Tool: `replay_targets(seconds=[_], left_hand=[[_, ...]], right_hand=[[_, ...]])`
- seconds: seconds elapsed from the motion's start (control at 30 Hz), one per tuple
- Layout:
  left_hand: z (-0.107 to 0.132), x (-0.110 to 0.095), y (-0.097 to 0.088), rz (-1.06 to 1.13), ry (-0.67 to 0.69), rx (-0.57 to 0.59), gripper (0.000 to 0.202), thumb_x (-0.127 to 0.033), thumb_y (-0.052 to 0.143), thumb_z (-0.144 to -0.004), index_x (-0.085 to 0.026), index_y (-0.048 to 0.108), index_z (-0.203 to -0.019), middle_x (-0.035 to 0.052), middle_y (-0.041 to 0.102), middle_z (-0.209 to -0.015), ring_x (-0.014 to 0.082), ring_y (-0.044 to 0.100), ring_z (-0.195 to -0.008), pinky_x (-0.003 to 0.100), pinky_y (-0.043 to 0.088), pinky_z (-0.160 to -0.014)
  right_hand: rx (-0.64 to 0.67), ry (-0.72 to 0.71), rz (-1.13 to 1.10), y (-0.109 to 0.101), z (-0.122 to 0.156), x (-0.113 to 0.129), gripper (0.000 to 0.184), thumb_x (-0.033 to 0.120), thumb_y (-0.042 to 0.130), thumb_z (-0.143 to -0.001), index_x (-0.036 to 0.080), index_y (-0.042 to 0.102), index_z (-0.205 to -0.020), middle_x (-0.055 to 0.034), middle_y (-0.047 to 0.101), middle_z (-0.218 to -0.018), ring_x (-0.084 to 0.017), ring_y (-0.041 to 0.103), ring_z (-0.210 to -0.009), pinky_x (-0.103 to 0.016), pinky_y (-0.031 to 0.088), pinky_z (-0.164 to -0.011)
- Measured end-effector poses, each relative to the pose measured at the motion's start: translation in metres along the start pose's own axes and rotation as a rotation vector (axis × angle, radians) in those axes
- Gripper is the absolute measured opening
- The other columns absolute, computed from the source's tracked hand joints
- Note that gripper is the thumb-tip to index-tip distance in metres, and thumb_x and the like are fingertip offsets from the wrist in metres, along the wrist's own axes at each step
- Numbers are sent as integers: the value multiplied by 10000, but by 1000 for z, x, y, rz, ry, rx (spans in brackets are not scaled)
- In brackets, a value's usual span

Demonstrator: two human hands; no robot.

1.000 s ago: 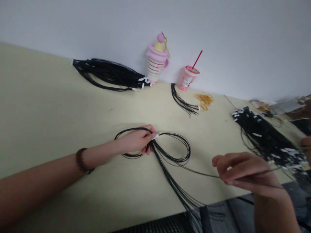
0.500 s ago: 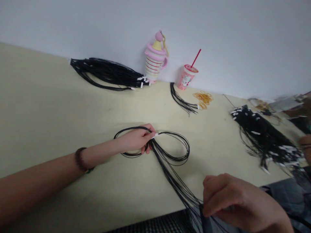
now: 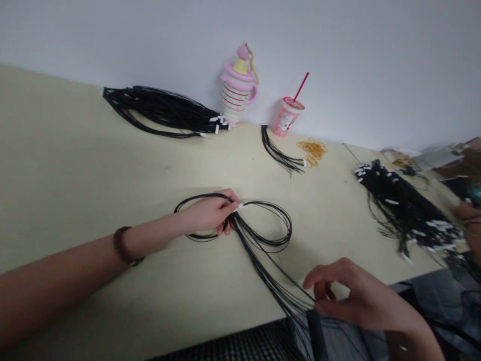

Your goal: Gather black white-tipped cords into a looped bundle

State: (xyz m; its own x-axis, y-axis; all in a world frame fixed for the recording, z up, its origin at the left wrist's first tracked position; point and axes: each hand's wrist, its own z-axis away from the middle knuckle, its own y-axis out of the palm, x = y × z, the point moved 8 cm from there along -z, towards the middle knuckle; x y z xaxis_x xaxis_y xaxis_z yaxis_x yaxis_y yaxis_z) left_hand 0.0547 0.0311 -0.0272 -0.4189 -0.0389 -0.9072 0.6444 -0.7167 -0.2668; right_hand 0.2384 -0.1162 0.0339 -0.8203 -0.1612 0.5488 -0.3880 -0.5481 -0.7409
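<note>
**Left hand.** The fingers point(image 3: 226, 199) of the left hand point(image 3: 208, 215) are closed in a pinch on the cords point(image 3: 263, 240), just behind a white tag point(image 3: 239, 205). The hand rests on the surface point(image 3: 75, 165) near its middle. A dark bracelet point(image 3: 120, 244) sits on the wrist.

**Right hand.** The fingers point(image 3: 321, 275) of the right hand point(image 3: 356, 301) are curled, with the tips against the loose ends of the cords at the near edge of the surface. Whether they pinch the strands or only touch them cannot be told.

**Cords.** These are thin black strands.
- From the pinch point, one loop lies flat to the right and another runs to the left, partly under the left hand.
- The remaining length runs diagonally towards the right hand, fans out, and hangs over the near edge.

**Surroundings.**
- Back bundle point(image 3: 161, 108): a thick group of black cords with white tags, lying along the wall at the rear left.
- Bottle point(image 3: 237, 93): pink and striped, upright, just beside the tagged end of the back bundle.
- Cup point(image 3: 286, 118): pink, with a red straw, to the right of the bottle.
- Small bundle point(image 3: 280, 155): in front of the cup.
- Rubber bands point(image 3: 311, 148): a yellow heap beside the tagged end of the small bundle.
- Pile point(image 3: 406, 210): tagged black cords at the right side.
- Another person's hand point(image 3: 469, 216): at the right edge, beside the pile.
</note>
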Motion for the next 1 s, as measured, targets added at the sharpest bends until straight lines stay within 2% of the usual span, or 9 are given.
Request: replay_targets(seconds=[0.13,0.33,0.43,0.53,0.63,0.73,0.87,1.0], left_hand=[[0,-1,0,-2,11,0,236,-442,346,-855,-210,386,-883,-32,572,-518,85,492,-377,149,367,-351],[1,-3,-1,-27,0,-11,251,-450,344,-855,-207,398,-887,-30,570,-504,87,484,-369,156,367,-353],[1,-4,-1,-28,4,-8,251,-450,343,-857,-208,398,-889,-29,577,-511,84,486,-369,150,366,-352],[2,-4,-1,-32,-1,-3,244,-442,344,-859,-207,399,-888,-28,579,-511,80,482,-366,145,364,-353],[2,-4,-1,-34,-13,-2,238,-434,341,-861,-206,400,-891,-30,572,-504,78,479,-365,142,360,-354],[2,-4,-1,-37,-11,-10,242,-440,341,-858,-207,399,-892,-30,570,-510,81,482,-372,146,361,-357],[2,-4,-1,-38,-8,-12,257,-454,340,-854,-208,398,-894,-29,567,-515,85,484,-372,153,356,-357],[2,-4,-1,-29,0,-19,258,-454,343,-851,-206,400,-892,-25,578,-532,87,486,-379,159,365,-364]], right_hand=[[98,43,-59,13,-5,-2,220,338,478,-815,160,606,-797,-29,624,-722,-75,571,-661,-152,422,-579],[103,129,-264,18,-6,-7,212,334,466,-828,141,532,-772,-28,624,-705,-75,578,-657,-165,437,-611],[121,121,-442,23,-2,-10,208,337,462,-836,138,492,-787,-43,632,-737,-84,592,-680,-185,451,-634],[116,109,-713,27,-1,-14,194,325,463,-839,134,452,-804,-62,625,-779,-96,596,-703,-218,464,-656],[120,94,-906,28,-4,-12,204,306,477,-827,105,500,-800,-86,626,-816,-110,598,-738,-238,461,-694],[157,85,-960,30,-9,-7,258,272,471,-811,74,591,-925,-117,623,-944,-133,585,-859,-251,442,-770],[139,43,-1070,32,-14,-2,397,216,480,-761,140,540,-1145,-106,540,-1171,-164,521,-1042,-275,407,-849],[144,42,-1170,37,-18,3,475,176,487,-697,153,531,-1169,-95,517,-1219,-187,471,-1135,-303,349,-942]])
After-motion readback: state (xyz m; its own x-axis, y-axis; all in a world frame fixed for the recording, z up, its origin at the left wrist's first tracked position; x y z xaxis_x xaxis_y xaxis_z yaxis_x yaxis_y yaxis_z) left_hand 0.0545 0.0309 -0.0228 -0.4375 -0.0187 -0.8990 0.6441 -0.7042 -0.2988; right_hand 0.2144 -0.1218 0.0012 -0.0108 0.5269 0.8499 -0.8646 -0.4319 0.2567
